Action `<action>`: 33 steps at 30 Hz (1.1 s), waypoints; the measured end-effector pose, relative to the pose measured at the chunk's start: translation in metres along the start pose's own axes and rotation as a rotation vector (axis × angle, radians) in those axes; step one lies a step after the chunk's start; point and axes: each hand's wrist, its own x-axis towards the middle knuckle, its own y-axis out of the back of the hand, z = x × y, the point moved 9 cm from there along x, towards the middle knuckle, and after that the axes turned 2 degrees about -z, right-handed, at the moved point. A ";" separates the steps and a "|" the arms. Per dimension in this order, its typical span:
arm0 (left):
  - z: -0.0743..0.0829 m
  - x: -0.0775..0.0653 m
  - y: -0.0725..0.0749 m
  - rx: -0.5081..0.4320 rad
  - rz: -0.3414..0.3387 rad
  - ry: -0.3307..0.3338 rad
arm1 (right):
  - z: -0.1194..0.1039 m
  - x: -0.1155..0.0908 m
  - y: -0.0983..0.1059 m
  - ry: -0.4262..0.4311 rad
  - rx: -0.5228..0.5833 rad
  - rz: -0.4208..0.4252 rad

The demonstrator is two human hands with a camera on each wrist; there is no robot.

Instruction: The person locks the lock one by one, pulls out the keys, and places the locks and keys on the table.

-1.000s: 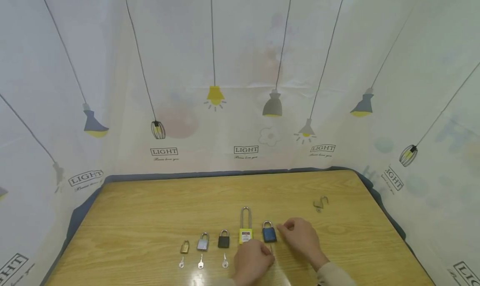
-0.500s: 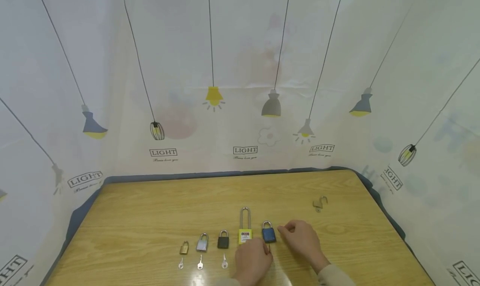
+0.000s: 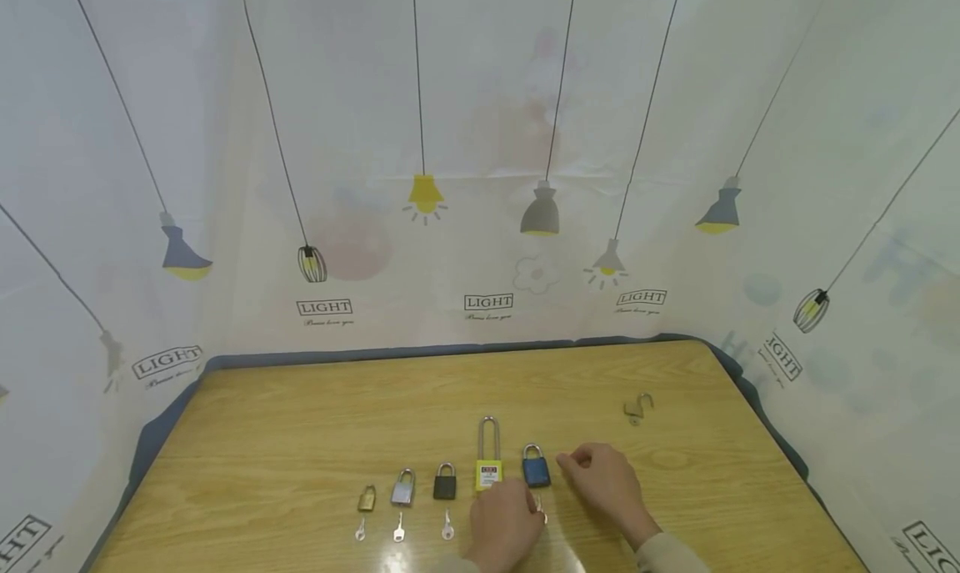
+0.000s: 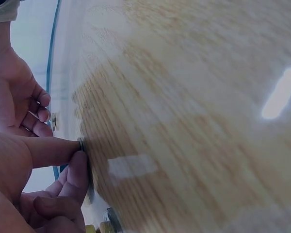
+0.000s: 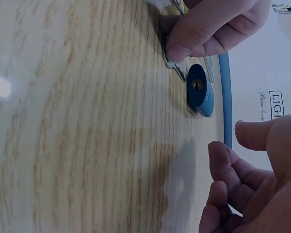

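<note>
My left hand [image 3: 504, 519] pinches a small silver key [image 5: 179, 73] by its bow, low at the tabletop. In the right wrist view the key's blade points toward the keyhole end of a blue padlock [image 5: 199, 90], with a small gap between them. That padlock [image 3: 536, 471] lies locked at the right end of a row of locks. To the right of it, my right hand [image 3: 603, 481] hovers low with loosely bent fingers and nothing in them. A yellow long-shackle padlock [image 3: 489, 473] lies just beyond my left hand, its lower end partly hidden.
Left of these lie a black padlock [image 3: 445, 483], a silver padlock [image 3: 402, 490] and a small brass padlock [image 3: 367, 499], each with a key below it. An unlocked padlock [image 3: 634, 409] lies farther back at the right. Printed cloth [image 3: 405, 264] walls the wooden table [image 3: 315, 423].
The key by my left fingertips has shifted and more of it shows below the blue padlock. My right hand has stayed nearly still.
</note>
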 end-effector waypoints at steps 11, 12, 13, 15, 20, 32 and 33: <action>0.003 -0.002 0.007 -0.088 -0.007 -0.028 | 0.008 0.007 0.000 -0.021 0.004 0.012; 0.004 -0.002 0.010 -0.103 -0.005 -0.037 | 0.009 0.008 0.001 -0.021 0.005 0.023; 0.005 -0.003 0.014 -0.115 0.000 -0.052 | 0.011 0.010 0.003 -0.021 0.002 0.034; 0.006 -0.003 0.023 -0.139 0.011 -0.071 | 0.016 0.014 0.007 -0.023 -0.010 0.051; -0.002 -0.002 0.045 -0.154 0.050 -0.065 | 0.027 0.023 0.027 -0.029 -0.044 0.077; -0.043 0.001 0.074 -0.149 0.078 -0.041 | 0.071 0.047 0.067 -0.121 -0.178 0.216; -0.046 0.000 0.076 -0.148 0.080 -0.035 | 0.073 0.048 0.069 -0.126 -0.198 0.217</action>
